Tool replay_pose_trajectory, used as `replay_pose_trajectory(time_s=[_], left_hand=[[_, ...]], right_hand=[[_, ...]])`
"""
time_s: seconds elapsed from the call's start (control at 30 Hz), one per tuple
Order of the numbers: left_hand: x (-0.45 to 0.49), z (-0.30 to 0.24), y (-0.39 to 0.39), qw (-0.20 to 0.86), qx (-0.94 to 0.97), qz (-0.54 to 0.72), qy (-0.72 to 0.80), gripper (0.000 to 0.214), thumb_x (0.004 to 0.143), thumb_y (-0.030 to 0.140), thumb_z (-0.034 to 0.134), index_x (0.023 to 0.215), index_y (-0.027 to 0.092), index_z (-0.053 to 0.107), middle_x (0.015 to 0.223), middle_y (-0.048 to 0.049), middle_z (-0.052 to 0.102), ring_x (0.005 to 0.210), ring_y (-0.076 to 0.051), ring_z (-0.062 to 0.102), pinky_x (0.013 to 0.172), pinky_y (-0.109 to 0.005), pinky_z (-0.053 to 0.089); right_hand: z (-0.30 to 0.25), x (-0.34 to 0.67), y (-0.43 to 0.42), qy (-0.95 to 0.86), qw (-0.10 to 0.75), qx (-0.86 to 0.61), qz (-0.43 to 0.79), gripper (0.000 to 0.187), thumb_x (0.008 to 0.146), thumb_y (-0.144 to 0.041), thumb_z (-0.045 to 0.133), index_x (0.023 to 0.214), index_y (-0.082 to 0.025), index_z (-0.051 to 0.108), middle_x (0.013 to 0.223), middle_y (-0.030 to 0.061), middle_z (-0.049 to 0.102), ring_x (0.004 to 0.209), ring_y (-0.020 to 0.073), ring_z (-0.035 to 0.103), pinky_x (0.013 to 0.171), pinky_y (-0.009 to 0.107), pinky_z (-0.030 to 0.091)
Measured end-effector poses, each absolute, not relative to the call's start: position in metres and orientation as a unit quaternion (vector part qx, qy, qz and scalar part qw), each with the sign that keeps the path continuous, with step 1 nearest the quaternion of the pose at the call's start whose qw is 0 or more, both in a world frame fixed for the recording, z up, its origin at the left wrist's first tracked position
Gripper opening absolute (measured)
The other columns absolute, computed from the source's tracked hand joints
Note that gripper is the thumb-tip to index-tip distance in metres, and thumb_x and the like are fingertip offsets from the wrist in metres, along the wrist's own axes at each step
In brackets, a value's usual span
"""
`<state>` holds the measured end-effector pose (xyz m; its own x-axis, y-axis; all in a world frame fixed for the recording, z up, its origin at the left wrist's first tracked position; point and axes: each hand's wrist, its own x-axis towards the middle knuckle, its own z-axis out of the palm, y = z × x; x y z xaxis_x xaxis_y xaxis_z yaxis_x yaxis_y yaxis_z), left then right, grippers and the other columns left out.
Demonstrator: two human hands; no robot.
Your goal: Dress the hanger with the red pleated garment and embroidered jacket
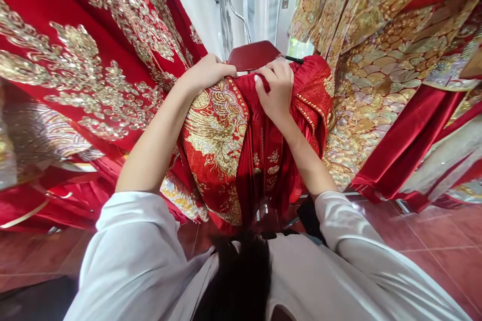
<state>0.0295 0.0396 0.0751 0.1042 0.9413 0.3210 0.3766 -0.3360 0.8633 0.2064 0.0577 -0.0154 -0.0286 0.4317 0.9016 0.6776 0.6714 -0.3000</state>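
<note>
A red skirt [218, 135] with gold bird embroidery and pleats hangs in front of me in the head view. Behind its top edge is a dark red hanger [254, 54] with a metal hook. My left hand [211, 74] is closed over the skirt's upper left corner, its thumb and fingers by the hanger's shoulder. At the top edge, right of the middle, the curled fingers of my right hand [277, 88] grip the red cloth. Some fingertips of both hands are hidden behind the cloth and hanger. A dark clip end [294, 59] shows to the right of my right hand.
A red gown with silver-gold embroidery [101, 60] hangs close on the left. To the right hangs a gold patterned garment [371, 70] with red satin cloth [417, 145] beside it. Behind are a metal door frame [288, 5] and pale curtains. Red tiles [425, 241] cover the floor.
</note>
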Motion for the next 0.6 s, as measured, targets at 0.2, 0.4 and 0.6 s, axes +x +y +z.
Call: replay_pose_trajectory(time_s=[0.2,0.4,0.6], left_hand=[[0.038,0.086,0.028,0.169,0.723,0.394,0.542,0.042,0.060,0.010,0.071,0.037,0.022,0.039,0.038,0.0023,0.026,0.069,-0.016,0.041,0.082,-0.031,0.041],[0.048,0.099,0.033,0.144,0.718,0.363,0.576,0.030,0.053,0.005,0.074,0.043,0.020,0.050,0.037,0.0026,0.033,0.075,-0.021,0.046,0.094,-0.045,0.040],[0.041,0.079,0.040,0.255,0.705,0.451,0.485,0.020,0.054,0.003,0.073,0.054,0.018,0.061,0.049,0.0029,0.053,0.063,-0.016,0.049,0.090,-0.058,0.044]], right_hand=[[-0.026,0.198,0.055,-0.728,0.542,-0.409,-0.093,0.028,0.094,-0.033,0.037,0.090,-0.018,0.060,0.109,0.0103,0.058,0.122,0.0295,0.045,0.107,0.056,0.031],[-0.030,0.189,0.043,-0.745,0.509,-0.414,-0.121,0.024,0.090,-0.026,0.041,0.077,-0.017,0.059,0.093,0.0084,0.062,0.110,0.0274,0.054,0.103,0.053,0.037],[0.019,0.227,0.039,-0.732,0.556,-0.366,-0.148,0.018,0.082,-0.018,0.053,0.096,-0.022,0.063,0.110,0.0047,0.063,0.111,0.0222,0.055,0.104,0.038,0.042]])
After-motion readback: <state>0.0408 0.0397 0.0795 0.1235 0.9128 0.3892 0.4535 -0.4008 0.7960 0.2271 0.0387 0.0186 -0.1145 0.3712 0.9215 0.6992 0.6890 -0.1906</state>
